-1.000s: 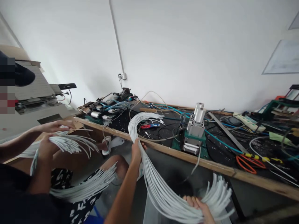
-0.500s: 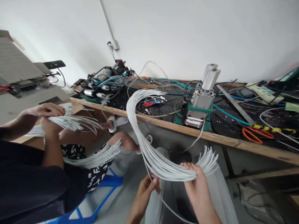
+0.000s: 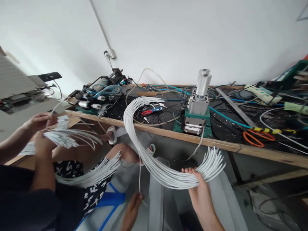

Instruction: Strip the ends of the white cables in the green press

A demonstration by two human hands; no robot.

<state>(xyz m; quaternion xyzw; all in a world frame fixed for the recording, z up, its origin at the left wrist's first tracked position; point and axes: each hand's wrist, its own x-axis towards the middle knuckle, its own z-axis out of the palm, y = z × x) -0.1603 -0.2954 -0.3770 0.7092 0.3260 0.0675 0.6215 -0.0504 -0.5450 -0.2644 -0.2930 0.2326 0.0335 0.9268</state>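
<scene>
A curved bundle of thin white cables (image 3: 157,168) runs from the bench top down over my lap. My right hand (image 3: 198,189) is closed around it near its right end, where the cut tips fan out beyond my fingers. Below the bundle, my left hand (image 3: 133,207) pinches a single white cable (image 3: 140,171) that hangs away from the rest. The far end of the bundle lies on the workbench (image 3: 168,131), beside red-and-blue-handled pliers (image 3: 151,111).
A metal press with a silver cylinder (image 3: 199,102) stands at the bench edge. Orange-handled scissors (image 3: 258,138) and tangled hoses lie to the right. On the left, a co-worker's hands (image 3: 45,138) hold more white cables. A blue stool (image 3: 108,199) is under the co-worker.
My left hand has moved left and down, drawing the single cable away from the bundle. My right hand still grips the bundle. The co-worker's upper hand has pulled one cable up.
</scene>
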